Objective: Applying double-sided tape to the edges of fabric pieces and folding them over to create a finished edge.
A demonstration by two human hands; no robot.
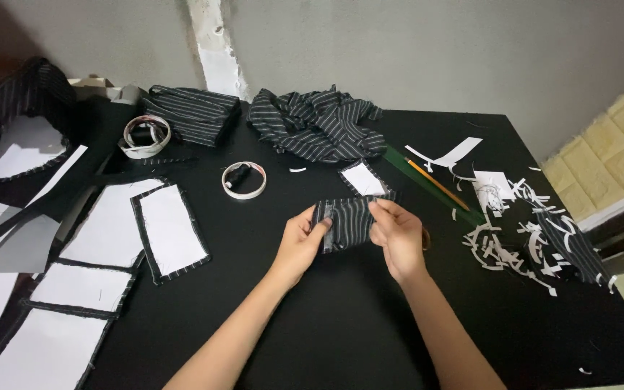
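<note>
Two tape rings are lying on the black worktop (341,325): one tape ring (244,180) near the centre is enclosing a dark spool, and a second tape ring (145,136) further left appears to be holding dark spools as well, though the view is too small to confirm.

Both hands are reaching forward from the near edge, forearms converging over the middle of the worktop. The left hand (302,242) is gripping the left edge of a small striped fabric piece (347,220), thumb on top and fingers curled beneath, pinching the cloth. The right hand (399,235) is pinching the right edge of the same piece, fingers pressed together over it. The piece is being held just above the worktop, between the two hands.

One small white-faced patch (363,178) is lying just beyond the hands. At least four larger white-faced panels (172,230) are lying at the left. One pencil (436,183) is resting on one green ruler (427,189) to the right, beside a heap of white paper trimmings (514,238). Two bundles of striped fabric (319,124) are sitting at the far edge
</note>
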